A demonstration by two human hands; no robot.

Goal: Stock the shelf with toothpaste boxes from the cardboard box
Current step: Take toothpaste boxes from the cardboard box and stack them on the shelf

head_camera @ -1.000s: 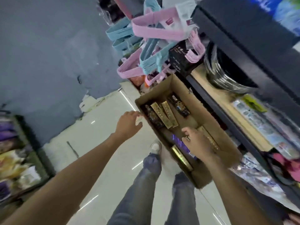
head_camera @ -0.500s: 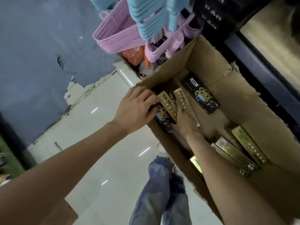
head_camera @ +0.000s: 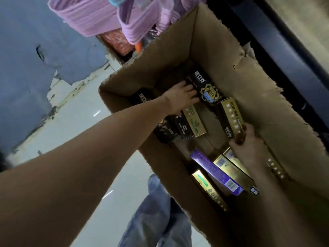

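Observation:
An open cardboard box [head_camera: 222, 56] fills the middle and right of the head view, with several toothpaste boxes lying loose inside. My left hand [head_camera: 181, 99] reaches deep into it and its fingers rest on the near edge of a black toothpaste box [head_camera: 204, 88]. My right hand [head_camera: 249, 148] grips the near end of a gold toothpaste box [head_camera: 232, 118], lifted at an angle. More black and gold boxes [head_camera: 185, 125] lie between the hands. A purple box [head_camera: 216, 172] and other gold ones [head_camera: 208, 189] lie at the near end.
Pink plastic hangers [head_camera: 92, 16] hang above the carton's far end. A dark shelf edge [head_camera: 277, 38] runs along the right side of the carton. Pale floor tiles [head_camera: 74, 125] lie to the left, and my legs in jeans [head_camera: 156, 216] stand below.
The camera has moved closer to the carton. My left hand went from the carton's rim deep inside to the black box. My right hand shifted right and took hold of a gold box.

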